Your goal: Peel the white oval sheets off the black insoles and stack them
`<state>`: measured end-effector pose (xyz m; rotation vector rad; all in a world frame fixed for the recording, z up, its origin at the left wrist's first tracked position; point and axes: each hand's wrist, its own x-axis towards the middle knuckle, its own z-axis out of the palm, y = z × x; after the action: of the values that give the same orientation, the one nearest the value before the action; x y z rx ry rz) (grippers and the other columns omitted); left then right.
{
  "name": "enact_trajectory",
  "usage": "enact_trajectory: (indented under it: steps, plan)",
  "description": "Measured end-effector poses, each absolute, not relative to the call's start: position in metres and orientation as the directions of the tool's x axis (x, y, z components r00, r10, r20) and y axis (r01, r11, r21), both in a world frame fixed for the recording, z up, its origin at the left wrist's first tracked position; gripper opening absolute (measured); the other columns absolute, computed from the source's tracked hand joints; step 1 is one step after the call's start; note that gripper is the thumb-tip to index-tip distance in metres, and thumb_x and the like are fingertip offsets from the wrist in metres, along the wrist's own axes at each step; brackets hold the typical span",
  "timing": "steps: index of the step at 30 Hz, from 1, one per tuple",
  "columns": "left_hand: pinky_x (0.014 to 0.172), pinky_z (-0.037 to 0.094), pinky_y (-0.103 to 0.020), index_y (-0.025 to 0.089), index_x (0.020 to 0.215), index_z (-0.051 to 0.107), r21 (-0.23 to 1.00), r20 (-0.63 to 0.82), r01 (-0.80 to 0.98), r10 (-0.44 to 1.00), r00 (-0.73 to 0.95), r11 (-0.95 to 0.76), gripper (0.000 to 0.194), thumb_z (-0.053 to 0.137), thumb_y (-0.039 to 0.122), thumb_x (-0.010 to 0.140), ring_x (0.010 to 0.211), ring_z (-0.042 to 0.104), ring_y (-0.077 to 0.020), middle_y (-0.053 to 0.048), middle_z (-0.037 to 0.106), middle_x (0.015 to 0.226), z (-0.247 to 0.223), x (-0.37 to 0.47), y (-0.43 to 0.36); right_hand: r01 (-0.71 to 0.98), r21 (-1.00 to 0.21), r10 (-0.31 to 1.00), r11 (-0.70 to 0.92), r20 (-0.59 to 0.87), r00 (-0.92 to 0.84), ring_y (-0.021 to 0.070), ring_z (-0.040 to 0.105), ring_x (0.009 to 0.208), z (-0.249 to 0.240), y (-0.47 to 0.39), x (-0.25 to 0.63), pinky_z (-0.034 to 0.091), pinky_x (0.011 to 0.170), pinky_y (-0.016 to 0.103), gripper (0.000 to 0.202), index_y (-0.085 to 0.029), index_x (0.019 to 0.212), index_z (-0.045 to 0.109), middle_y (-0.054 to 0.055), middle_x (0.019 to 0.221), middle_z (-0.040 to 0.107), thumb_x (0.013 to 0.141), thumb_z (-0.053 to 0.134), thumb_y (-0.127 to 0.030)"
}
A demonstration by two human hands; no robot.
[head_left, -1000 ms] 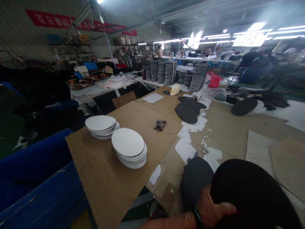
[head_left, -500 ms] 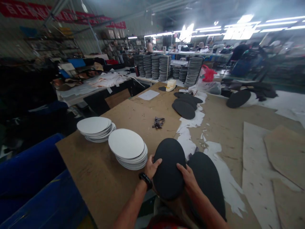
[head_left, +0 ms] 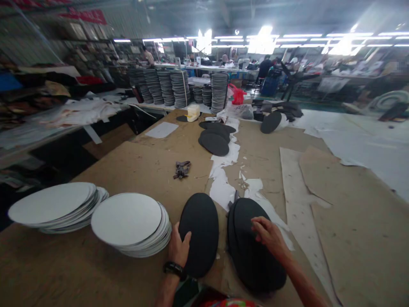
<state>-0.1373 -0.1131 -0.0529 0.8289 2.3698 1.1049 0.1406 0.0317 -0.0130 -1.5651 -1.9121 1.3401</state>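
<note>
A black oval panel (head_left: 201, 232) lies in front of me, gripped at its left edge by my left hand (head_left: 179, 247), thumb on top and fingers beneath. Over a stack of black ovals (head_left: 244, 260) to the right is my right hand (head_left: 266, 234), its fingers bent together. Whether it pinches anything there is hidden. Close to my left hand stands a pile of white ovals (head_left: 128, 217), and farther left is a second white pile (head_left: 54, 202).
Beyond my hands lie a dark scrap (head_left: 182, 169), torn white paper (head_left: 222, 185) and several dark ovals (head_left: 214, 143). Tall stacks of ovals (head_left: 180, 87) stand at the back beside a red bag (head_left: 237, 94). Cardboard sheets (head_left: 358, 204) cover the right side.
My right hand has let go of the oval's right edge and moved onto the right-hand stack. My left hand still holds the oval, now lower. The view has turned right.
</note>
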Motion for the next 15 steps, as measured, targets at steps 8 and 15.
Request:
enact_trajectory:
  steps: [8,15]
  plan:
    - [0.097,0.04,-0.041,0.014,0.12,0.047,0.825,-0.137,0.419,0.854,-0.502,0.379,0.043,0.046,0.031,0.081,0.113,0.051,-0.0247,-0.015,0.054,0.122,-0.023,-0.058,-0.067,0.803,-0.593,0.92,-0.063,-0.346,-0.184,0.0275,0.062,0.082,-0.041,0.076,0.196,0.045,0.073,0.036,0.044,-0.016,0.088,0.058,0.013,0.088,0.066,0.07,0.052,-0.056]
    - [0.089,0.043,-0.036,0.008,0.116,0.049,0.747,-0.456,0.33,0.806,-0.378,0.577,0.061,0.068,0.035,0.064,0.107,0.056,-0.0306,-0.021,0.059,0.115,-0.034,-0.024,0.012,0.775,-0.627,0.878,-0.081,-0.413,-0.241,0.0299,0.062,0.089,-0.048,0.084,0.189,0.045,0.075,0.036,0.048,-0.012,0.091,0.061,0.016,0.093,0.067,0.071,0.053,-0.055]
